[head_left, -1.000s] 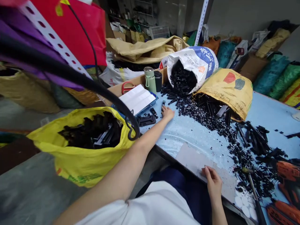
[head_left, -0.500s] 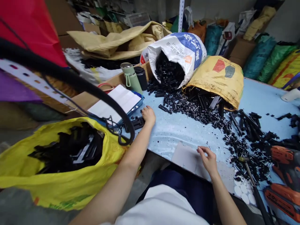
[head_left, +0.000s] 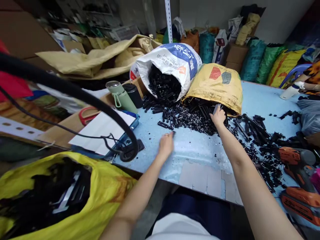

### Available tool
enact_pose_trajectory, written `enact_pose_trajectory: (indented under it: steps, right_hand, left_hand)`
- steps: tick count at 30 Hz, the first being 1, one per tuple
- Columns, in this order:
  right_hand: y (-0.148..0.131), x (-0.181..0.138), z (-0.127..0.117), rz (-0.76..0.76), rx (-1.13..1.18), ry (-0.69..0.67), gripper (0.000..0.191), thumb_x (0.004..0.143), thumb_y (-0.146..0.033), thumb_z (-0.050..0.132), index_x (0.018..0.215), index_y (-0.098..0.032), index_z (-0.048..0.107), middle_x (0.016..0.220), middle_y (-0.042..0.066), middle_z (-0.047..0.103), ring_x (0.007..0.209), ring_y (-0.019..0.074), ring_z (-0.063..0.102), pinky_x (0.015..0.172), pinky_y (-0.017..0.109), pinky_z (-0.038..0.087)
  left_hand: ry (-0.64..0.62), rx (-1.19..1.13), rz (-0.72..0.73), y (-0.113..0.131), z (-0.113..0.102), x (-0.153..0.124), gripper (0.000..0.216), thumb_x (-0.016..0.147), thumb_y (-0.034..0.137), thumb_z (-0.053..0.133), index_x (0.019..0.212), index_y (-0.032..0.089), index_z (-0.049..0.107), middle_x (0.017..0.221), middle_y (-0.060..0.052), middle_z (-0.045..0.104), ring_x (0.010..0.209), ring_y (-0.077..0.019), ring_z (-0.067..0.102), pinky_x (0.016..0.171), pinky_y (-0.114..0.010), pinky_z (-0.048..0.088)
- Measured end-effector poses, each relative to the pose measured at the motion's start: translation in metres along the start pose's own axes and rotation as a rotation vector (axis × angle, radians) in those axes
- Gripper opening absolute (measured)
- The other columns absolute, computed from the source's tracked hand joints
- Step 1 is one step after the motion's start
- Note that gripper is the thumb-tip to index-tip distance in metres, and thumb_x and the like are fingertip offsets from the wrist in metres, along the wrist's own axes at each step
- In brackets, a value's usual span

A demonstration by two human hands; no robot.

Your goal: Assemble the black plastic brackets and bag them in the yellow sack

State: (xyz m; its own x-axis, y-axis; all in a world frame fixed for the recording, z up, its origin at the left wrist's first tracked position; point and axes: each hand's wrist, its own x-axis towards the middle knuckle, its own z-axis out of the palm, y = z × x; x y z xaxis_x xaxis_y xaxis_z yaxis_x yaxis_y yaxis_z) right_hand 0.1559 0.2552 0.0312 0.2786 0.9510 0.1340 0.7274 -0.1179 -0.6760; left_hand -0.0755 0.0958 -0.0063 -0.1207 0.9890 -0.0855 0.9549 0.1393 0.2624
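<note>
My left hand (head_left: 166, 144) is over the middle of the blue table, closed on a small black plastic piece (head_left: 174, 133) that pokes out past the fingertips. My right hand (head_left: 218, 116) reaches to the mouth of the yellow woven bag (head_left: 215, 85) and pinches a flat grey piece (head_left: 216, 108). Long black plastic parts lie around it in the bag's opening. In front of the bags spreads a heap of small black parts and silver pins (head_left: 191, 121). Left of the yellow bag, a white-and-blue sack (head_left: 172, 55) spills more black parts.
A green flask (head_left: 123, 96) and a dark cup (head_left: 133, 95) stand by white paper (head_left: 102, 131). An orange power drill (head_left: 292, 156) lies at right. A black curved cable arm (head_left: 100, 103) crosses the left side. Below it, a yellow sack (head_left: 110, 181) holds black parts.
My left hand has moved right from beside the paper and now holds a black piece. My right hand has gone from the table's front edge to the yellow bag. The view has shifted right.
</note>
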Motion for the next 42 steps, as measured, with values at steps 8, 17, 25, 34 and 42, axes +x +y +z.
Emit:
enact_pose_trajectory:
  steps: [8, 17, 25, 34, 42]
  right_hand:
    - [0.053, -0.047, -0.036, 0.088, 0.274, -0.262, 0.057, 0.079, -0.031, 0.050, 0.130, -0.013, 0.035, 0.107, 0.011, 0.061, 0.092, 0.0185, 0.058, 0.073, 0.031, 0.047]
    - [0.115, -0.190, -0.091, -0.523, -0.381, -0.585, 0.029, 0.080, -0.021, 0.050, 0.106, -0.022, 0.062, 0.114, 0.010, 0.058, 0.108, 0.0253, 0.050, 0.093, 0.044, 0.038]
    - [0.088, -0.214, -0.045, -0.121, -0.255, -0.311, 0.051, 0.086, -0.050, 0.040, 0.121, -0.016, 0.053, 0.099, 0.014, 0.057, 0.095, 0.0252, 0.056, 0.082, 0.038, 0.045]
    - [0.071, -0.246, -0.038, -0.138, 0.590, -0.523, 0.057, 0.083, -0.060, 0.038, 0.124, -0.023, 0.053, 0.099, 0.007, 0.056, 0.063, 0.0119, 0.056, 0.052, 0.028, 0.053]
    - [0.068, -0.241, -0.058, -0.520, 0.381, -0.447, 0.045, 0.090, -0.043, 0.039, 0.130, -0.026, 0.045, 0.100, 0.008, 0.052, 0.068, 0.0111, 0.054, 0.054, 0.024, 0.052]
  left_hand:
    - [-0.155, -0.030, 0.641, 0.037, 0.044, -0.078, 0.044, 0.080, 0.002, 0.040, 0.122, 0.015, 0.046, 0.099, -0.009, 0.060, 0.094, -0.0200, 0.055, 0.080, -0.032, 0.046]
    - [0.002, -0.110, 0.614, 0.036, 0.069, -0.080, 0.030, 0.088, 0.014, 0.040, 0.116, 0.013, 0.050, 0.094, -0.011, 0.060, 0.089, -0.0219, 0.056, 0.075, -0.035, 0.048]
    - [0.100, -0.629, 0.526, 0.040, 0.069, -0.097, 0.031, 0.089, 0.022, 0.041, 0.117, 0.016, 0.052, 0.100, -0.010, 0.060, 0.093, -0.0192, 0.058, 0.080, -0.033, 0.049]
    - [0.066, -0.881, 0.512, 0.057, 0.045, -0.112, 0.035, 0.088, 0.028, 0.043, 0.118, 0.015, 0.055, 0.090, -0.007, 0.061, 0.083, -0.0162, 0.058, 0.075, -0.029, 0.049]
    - [0.283, -0.861, 0.505, 0.066, 0.045, -0.128, 0.035, 0.092, 0.030, 0.036, 0.120, 0.020, 0.054, 0.087, -0.006, 0.056, 0.078, -0.0138, 0.055, 0.071, -0.026, 0.048]
